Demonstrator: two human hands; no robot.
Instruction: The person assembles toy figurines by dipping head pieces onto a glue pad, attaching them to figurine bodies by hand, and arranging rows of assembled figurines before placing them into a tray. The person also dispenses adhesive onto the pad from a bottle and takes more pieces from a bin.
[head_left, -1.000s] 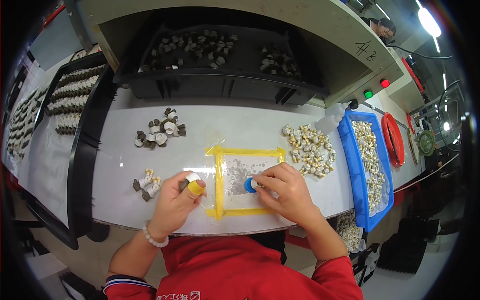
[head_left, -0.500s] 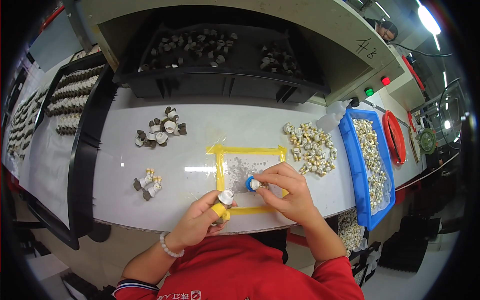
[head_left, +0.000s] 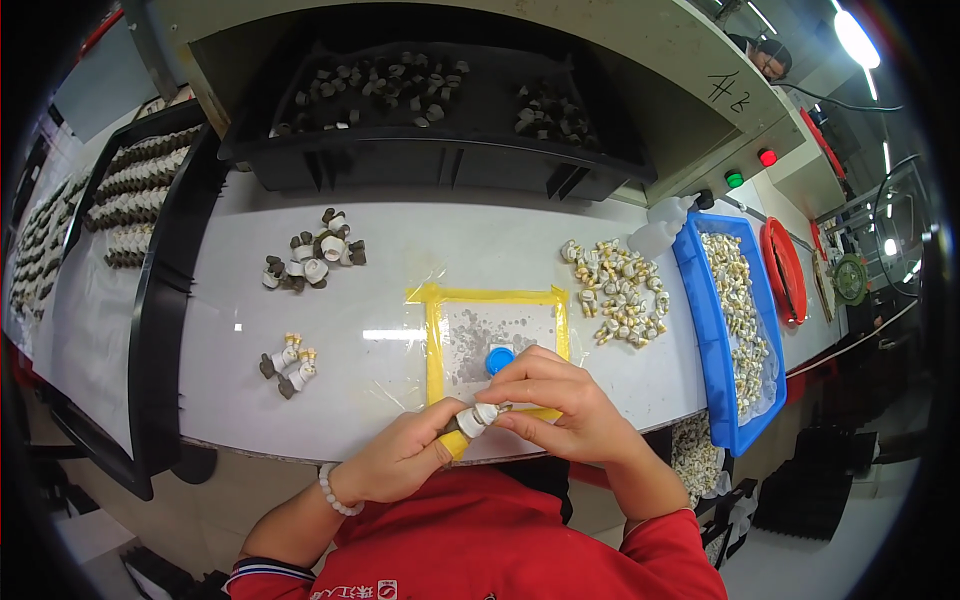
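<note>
My left hand [head_left: 405, 455], its thumb wrapped in yellow tape, is closed around a small white-and-dark-brown figurine part [head_left: 477, 418] above the table's near edge. My right hand [head_left: 555, 405] meets it from the right. Thumb and fingers pinch at the part's white end, where a small brownish tip shows; most of what they hold is hidden. Just beyond the right fingers, a round blue cap [head_left: 500, 360] lies on a stained sheet [head_left: 470, 335] framed with yellow tape.
White-and-dark parts [head_left: 318, 255] and white-and-yellow pieces [head_left: 290, 367] lie at left, more small pieces [head_left: 620, 295] at right. A blue tray [head_left: 708, 330], white bottle [head_left: 657, 232] and black trays [head_left: 165, 310] surround the work area. A person [head_left: 768, 60] is at the far right.
My right hand has drawn back from the blue cap with a small white-and-brown piece, toward the part in my left hand. The left hand has tilted that part rightward.
</note>
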